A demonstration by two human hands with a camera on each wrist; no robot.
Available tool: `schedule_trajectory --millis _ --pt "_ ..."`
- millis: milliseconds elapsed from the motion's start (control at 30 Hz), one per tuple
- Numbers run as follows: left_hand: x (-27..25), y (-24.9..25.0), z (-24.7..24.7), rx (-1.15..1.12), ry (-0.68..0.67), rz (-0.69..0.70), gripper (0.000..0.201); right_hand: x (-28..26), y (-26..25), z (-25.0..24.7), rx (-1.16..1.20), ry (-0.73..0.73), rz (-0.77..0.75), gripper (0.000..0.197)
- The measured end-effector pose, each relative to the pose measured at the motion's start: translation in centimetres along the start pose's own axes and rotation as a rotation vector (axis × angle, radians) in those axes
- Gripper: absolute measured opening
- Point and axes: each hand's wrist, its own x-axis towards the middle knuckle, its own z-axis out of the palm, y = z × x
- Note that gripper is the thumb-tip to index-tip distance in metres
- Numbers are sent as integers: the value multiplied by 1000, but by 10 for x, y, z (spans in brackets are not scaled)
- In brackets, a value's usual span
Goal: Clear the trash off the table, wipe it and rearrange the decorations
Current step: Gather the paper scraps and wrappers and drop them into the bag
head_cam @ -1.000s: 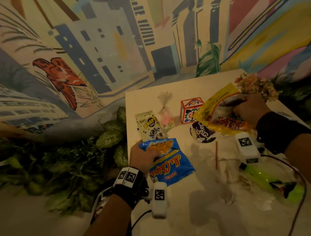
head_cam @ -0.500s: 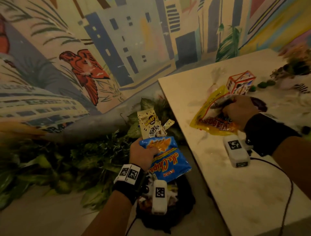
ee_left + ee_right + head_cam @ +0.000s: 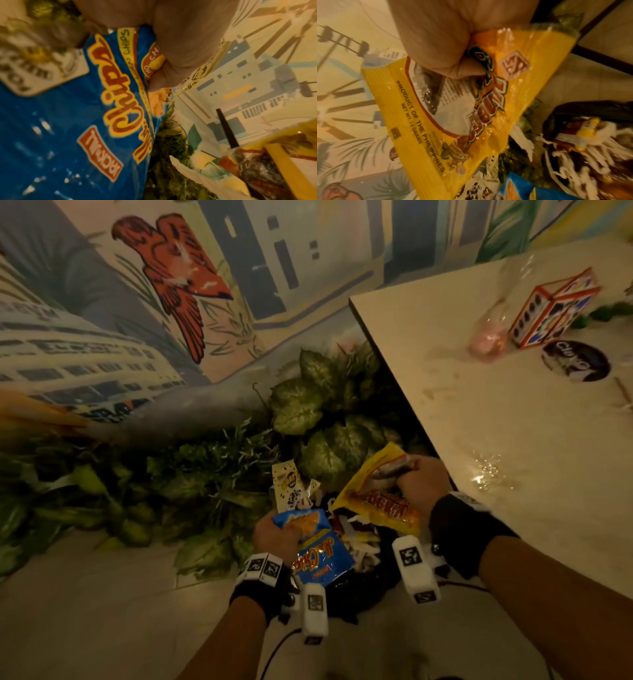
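Note:
My left hand (image 3: pixel 274 534) grips a blue chips bag (image 3: pixel 320 553) together with a white speckled wrapper (image 3: pixel 289 486). In the left wrist view the thumb presses on the blue chips bag (image 3: pixel 68 121). My right hand (image 3: pixel 419 481) clutches a crumpled yellow snack bag (image 3: pixel 373 494); the right wrist view shows its fingers curled into the yellow snack bag (image 3: pixel 462 108). Both hands hover left of the table (image 3: pixel 513 440), over a black trash bag (image 3: pixel 359 587) on the floor. The trash bag (image 3: pixel 590 135) holds shredded paper and wrappers.
On the table stand a red-edged colourful box (image 3: pixel 555 308), a clear pouch with pink contents (image 3: pixel 489 337) and a round black wrapper (image 3: pixel 575 361). Crumpled clear plastic (image 3: pixel 489 474) lies near the table's edge. Leafy plants (image 3: pixel 325 412) line the mural wall behind the trash bag.
Both hands came off the table and down to the trash bag on the floor. The right hand carried the yellow bag past the table edge; the left kept its two wrappers.

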Motion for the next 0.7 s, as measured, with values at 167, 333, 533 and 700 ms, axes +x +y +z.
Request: schedule_trajectory --millis 167,333,533,700 --pt "36 -66 28 27 -29 -88 19 22 70 54 8 -46 72 45" --pt "92 -139 71 109 -80 -139 17 59 151 110 15 -65 159 40" --pt "148 -192 119 179 -167 -79 7 111 233 168 -43 -110 70 27" --pt "189 -222 146 508 -459 -58 19 152 289 215 -276 -147 -31 15"
